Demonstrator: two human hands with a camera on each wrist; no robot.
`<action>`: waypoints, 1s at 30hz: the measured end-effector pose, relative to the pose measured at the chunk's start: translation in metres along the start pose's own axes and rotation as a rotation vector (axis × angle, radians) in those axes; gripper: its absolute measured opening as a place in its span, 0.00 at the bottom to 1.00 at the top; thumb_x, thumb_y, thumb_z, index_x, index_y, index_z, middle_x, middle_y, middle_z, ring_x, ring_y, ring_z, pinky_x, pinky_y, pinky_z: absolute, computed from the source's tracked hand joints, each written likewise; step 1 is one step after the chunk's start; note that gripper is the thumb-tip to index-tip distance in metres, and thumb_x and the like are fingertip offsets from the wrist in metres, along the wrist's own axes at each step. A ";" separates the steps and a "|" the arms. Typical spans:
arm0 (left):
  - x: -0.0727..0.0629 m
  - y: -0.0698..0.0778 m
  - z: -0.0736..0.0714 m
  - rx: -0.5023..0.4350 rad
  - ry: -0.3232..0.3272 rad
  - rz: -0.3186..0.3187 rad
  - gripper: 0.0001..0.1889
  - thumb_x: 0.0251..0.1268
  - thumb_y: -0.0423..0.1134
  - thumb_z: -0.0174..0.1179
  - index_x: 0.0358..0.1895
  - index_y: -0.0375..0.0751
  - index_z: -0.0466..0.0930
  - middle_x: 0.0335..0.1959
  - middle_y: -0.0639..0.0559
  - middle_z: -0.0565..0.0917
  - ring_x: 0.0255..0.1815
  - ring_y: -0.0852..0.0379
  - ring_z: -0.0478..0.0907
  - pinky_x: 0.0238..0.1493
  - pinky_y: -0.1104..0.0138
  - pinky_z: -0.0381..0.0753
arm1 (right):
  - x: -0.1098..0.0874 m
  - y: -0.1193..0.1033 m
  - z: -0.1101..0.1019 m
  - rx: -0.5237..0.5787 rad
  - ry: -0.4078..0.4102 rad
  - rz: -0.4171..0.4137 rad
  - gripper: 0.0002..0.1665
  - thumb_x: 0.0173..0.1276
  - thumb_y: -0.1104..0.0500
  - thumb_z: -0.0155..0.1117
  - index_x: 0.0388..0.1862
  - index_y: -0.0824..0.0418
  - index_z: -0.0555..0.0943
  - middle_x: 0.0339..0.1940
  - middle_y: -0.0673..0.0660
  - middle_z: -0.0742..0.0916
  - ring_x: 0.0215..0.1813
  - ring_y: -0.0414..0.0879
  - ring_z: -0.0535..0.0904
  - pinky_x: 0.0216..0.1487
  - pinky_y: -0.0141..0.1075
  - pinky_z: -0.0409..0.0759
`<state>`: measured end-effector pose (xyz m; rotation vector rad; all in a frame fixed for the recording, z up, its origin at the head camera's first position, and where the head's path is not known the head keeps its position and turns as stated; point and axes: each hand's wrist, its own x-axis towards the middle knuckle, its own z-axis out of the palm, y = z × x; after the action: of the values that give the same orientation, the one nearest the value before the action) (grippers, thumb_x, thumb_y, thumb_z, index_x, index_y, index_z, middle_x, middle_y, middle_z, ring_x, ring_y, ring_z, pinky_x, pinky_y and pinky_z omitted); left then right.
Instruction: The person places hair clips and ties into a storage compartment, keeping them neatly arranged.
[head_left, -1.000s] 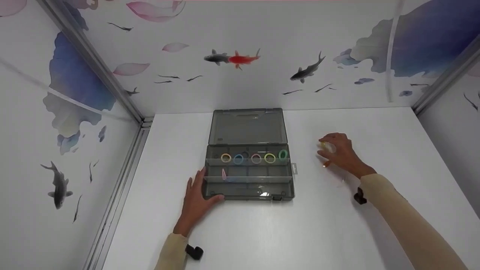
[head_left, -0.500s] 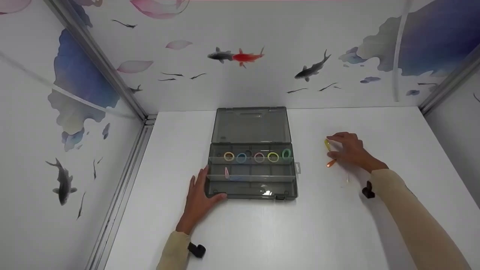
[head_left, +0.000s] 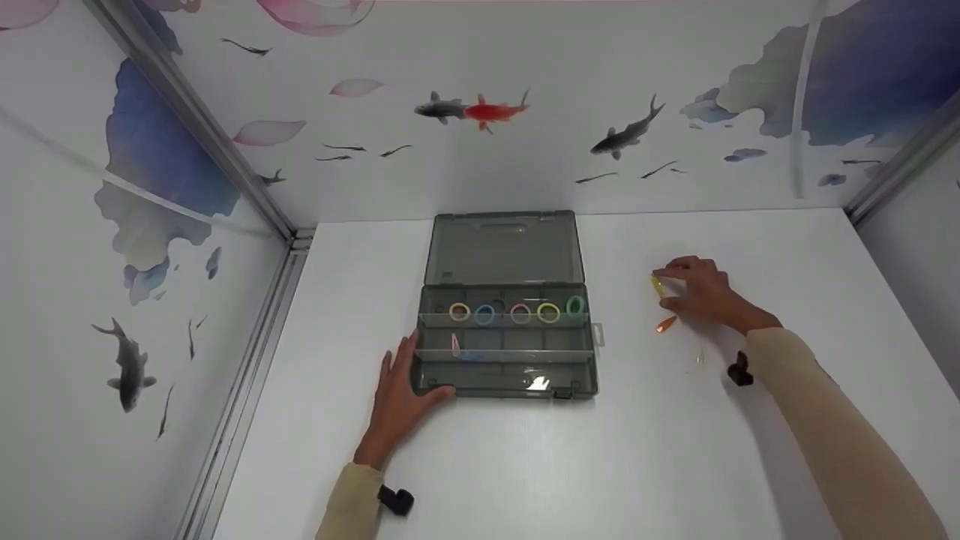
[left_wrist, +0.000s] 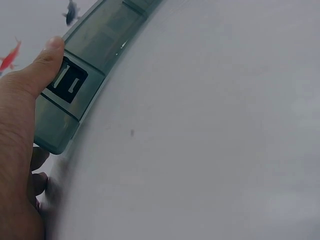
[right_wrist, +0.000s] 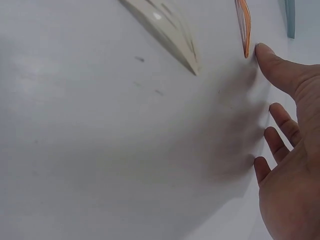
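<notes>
A grey see-through compartment box lies open, lid laid back. My left hand steadies its near left corner, thumb along the front edge and fingers straight along the side. To the right, my right hand has its thumb and index finger at the two ends of a yellow snap hair clip, pinching it at the tabletop. An orange hair clip lies just below the thumb, and a clear whitish one lies nearer the wrist. The right wrist view shows the whitish clip and orange clip, not the yellow.
Several coloured hair ties stand in the box's far row, among them a blue one and a green one. A pink clip and a blue clip are in the middle row. A printed wall rises behind the white table.
The right hand has shifted slightly right and settled at the yellow clip. The whitish clip now shows on the table beside its wrist. My left hand stays on the box.
</notes>
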<state>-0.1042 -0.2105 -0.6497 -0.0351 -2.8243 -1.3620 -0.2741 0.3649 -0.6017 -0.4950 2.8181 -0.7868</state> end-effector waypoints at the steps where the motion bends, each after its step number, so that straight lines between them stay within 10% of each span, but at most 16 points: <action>1: 0.000 0.000 0.000 -0.001 0.000 0.000 0.62 0.60 0.71 0.78 0.92 0.65 0.49 0.92 0.44 0.52 0.91 0.27 0.38 0.80 0.22 0.51 | 0.000 -0.001 -0.001 0.004 0.002 -0.003 0.33 0.75 0.58 0.79 0.76 0.63 0.81 0.74 0.74 0.75 0.75 0.76 0.62 0.70 0.77 0.57; 19: 0.000 0.002 0.002 0.019 0.005 0.001 0.63 0.59 0.68 0.79 0.92 0.59 0.50 0.92 0.42 0.53 0.91 0.28 0.38 0.82 0.26 0.50 | -0.005 -0.017 0.003 -0.003 0.022 0.090 0.32 0.74 0.56 0.80 0.69 0.73 0.82 0.73 0.77 0.76 0.78 0.78 0.60 0.72 0.77 0.58; 30: 0.001 0.000 0.001 -0.001 -0.004 0.005 0.64 0.58 0.71 0.78 0.93 0.62 0.49 0.92 0.44 0.52 0.91 0.29 0.38 0.83 0.27 0.49 | -0.027 -0.035 0.014 -0.046 0.212 0.083 0.29 0.72 0.57 0.80 0.63 0.75 0.83 0.65 0.78 0.80 0.71 0.78 0.67 0.66 0.80 0.63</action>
<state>-0.1051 -0.2102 -0.6506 -0.0452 -2.8251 -1.3634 -0.2360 0.3392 -0.5931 -0.3152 3.0343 -0.8041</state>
